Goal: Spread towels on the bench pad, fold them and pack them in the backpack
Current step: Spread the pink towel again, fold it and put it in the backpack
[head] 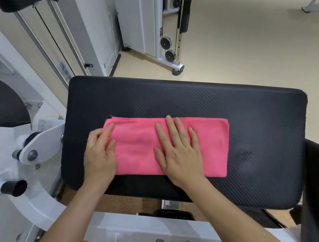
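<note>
towel (211, 147) on bench pad (177, 97) | right hand (180, 155) flat atop (fingers spread) | left hand (99, 153) flat, left edge

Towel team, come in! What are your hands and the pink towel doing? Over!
Right hand flat on pink towel, left hand on its left edge. Towel folded on bench pad. Dark fabric beside pad's right end, clear.

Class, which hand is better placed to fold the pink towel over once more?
Probably the left hand: it sits at the left end of the towel, ready to lift it, while the right hand lies flat mid-towel, anchoring it.
</note>
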Action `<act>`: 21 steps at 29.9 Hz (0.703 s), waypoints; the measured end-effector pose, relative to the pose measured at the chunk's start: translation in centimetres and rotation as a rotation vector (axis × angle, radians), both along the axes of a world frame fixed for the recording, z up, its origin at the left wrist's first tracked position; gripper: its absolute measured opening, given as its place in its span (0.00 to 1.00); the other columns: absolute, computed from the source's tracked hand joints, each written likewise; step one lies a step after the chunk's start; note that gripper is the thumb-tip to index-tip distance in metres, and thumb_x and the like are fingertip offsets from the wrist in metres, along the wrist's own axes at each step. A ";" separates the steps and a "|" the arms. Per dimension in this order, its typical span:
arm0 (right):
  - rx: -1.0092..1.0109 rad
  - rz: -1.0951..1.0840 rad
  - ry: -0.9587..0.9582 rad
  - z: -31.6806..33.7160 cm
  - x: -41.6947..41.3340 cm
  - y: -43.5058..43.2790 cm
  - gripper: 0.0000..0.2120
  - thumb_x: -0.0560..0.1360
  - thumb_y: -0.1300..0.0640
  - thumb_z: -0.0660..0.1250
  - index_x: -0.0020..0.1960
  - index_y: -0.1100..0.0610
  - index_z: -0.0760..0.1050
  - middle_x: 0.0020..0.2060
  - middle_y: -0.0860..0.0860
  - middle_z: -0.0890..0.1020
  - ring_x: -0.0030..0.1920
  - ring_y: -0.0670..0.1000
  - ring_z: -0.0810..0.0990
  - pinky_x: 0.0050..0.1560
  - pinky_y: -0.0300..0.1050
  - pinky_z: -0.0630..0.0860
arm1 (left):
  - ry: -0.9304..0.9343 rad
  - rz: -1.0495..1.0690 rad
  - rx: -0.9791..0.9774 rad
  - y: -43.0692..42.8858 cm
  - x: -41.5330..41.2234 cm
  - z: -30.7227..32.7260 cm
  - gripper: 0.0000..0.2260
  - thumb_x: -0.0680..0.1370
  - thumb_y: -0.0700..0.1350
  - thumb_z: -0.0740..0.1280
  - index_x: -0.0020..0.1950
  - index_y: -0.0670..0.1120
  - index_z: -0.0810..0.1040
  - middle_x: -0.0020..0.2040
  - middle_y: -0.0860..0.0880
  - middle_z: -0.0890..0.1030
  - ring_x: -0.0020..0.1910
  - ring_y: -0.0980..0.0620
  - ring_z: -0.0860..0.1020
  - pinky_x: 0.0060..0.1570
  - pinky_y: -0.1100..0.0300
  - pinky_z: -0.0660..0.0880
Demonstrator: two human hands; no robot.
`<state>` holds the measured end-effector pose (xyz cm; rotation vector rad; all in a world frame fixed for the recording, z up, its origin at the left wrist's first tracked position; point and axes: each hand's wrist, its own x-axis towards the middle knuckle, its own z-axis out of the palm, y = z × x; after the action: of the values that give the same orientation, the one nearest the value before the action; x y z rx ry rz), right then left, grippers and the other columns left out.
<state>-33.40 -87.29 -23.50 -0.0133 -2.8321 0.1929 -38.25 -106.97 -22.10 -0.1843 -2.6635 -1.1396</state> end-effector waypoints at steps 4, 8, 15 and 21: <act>0.042 -0.009 -0.070 -0.6 -0.2 0.1 0.28 0.81 0.42 0.53 0.79 0.48 0.55 0.79 0.52 0.55 0.79 0.52 0.52 0.75 0.57 0.49 | -0.076 -0.017 0.008 -0.2 0.0 0.4 0.20 0.80 0.39 0.64 0.72 0.48 0.71 0.59 0.50 0.73 0.54 0.60 0.69 0.55 0.62 0.67; -0.038 0.022 -0.097 0.4 0.0 0.0 0.28 0.80 0.44 0.54 0.79 0.48 0.54 0.79 0.52 0.54 0.79 0.53 0.52 0.75 0.57 0.48 | -0.218 -0.022 0.225 0.8 0.6 3.0 0.20 0.78 0.40 0.66 0.69 0.53 0.73 0.64 0.57 0.74 0.62 0.58 0.73 0.66 0.50 0.72; -1.457 0.069 -0.204 7.0 3.0 -1.3 0.30 0.75 0.39 0.62 0.74 0.45 0.64 0.68 0.42 0.72 0.65 0.40 0.74 0.67 0.50 0.72 | -0.186 -0.260 0.332 5.9 3.8 9.2 0.25 0.76 0.36 0.68 0.68 0.57 0.71 0.60 0.57 0.75 0.40 0.59 0.79 0.41 0.67 0.76; -1.926 -0.056 -0.203 6.6 4.1 0.6 0.14 0.77 0.64 0.67 0.62 0.57 0.76 0.52 0.60 0.84 0.53 0.57 0.82 0.56 0.52 0.78 | -0.391 -0.601 0.273 7.7 3.2 10.0 0.36 0.72 0.25 0.62 0.66 0.63 0.69 0.60 0.54 0.77 0.48 0.57 0.81 0.49 0.58 0.79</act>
<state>-29.27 -86.68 -16.93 -0.4890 -1.6251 2.6488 -35.10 -99.26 -12.11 -0.8317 -2.8153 -1.8716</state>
